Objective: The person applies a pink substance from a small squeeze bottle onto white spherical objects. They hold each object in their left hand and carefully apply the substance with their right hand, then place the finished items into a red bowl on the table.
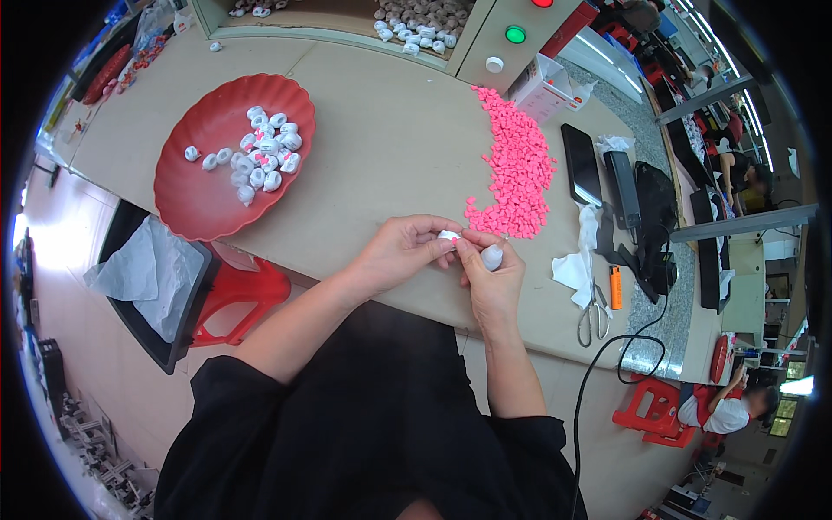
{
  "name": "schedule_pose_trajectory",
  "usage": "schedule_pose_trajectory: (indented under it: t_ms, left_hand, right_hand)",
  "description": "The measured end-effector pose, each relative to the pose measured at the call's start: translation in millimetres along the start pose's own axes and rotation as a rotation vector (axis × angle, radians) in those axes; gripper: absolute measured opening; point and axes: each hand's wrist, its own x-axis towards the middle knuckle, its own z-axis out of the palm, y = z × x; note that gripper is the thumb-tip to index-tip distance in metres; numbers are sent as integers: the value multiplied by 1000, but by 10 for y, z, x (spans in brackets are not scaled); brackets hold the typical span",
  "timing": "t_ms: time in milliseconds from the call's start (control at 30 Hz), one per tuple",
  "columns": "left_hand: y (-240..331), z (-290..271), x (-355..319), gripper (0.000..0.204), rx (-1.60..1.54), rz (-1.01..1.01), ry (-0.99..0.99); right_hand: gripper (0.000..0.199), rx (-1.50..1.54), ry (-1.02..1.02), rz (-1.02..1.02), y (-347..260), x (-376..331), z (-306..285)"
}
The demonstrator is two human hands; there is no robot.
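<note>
Both my hands meet over the near edge of the table. Between its fingertips my left hand (399, 253) pinches a small white piece (448, 235), like those in the dish. My right hand (496, 282) is closed, thumb and forefinger pressed at that same piece, where a bit of pink shows. Tucked in the right hand's fingers is a white, round-ended object (492, 257), perhaps a small bottle; the rest of it is hidden. Just beyond that hand lies a long heap of tiny pink pieces (518, 165). A red scalloped dish (186, 139) at the left holds several white pieces, some with pink on them.
To the right lie a black phone (581, 165), a dark handheld device (621, 191), scissors (594, 319), an orange lighter (615, 288) and a black cable (579, 407). A box with a green button (516, 35) stands at the back. Red stools (247, 299) are beside the table.
</note>
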Motion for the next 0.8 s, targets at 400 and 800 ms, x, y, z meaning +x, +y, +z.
schedule_pose_trajectory:
  t_ms: [400,800]
  left_hand:
    - [62,28,-1,26,-47,-95,75]
    - [17,16,46,25,-41,-115,80]
  right_hand:
    - [9,-4,-36,-293,127,-14,13]
    - [6,-214,39,-505,203,35,43]
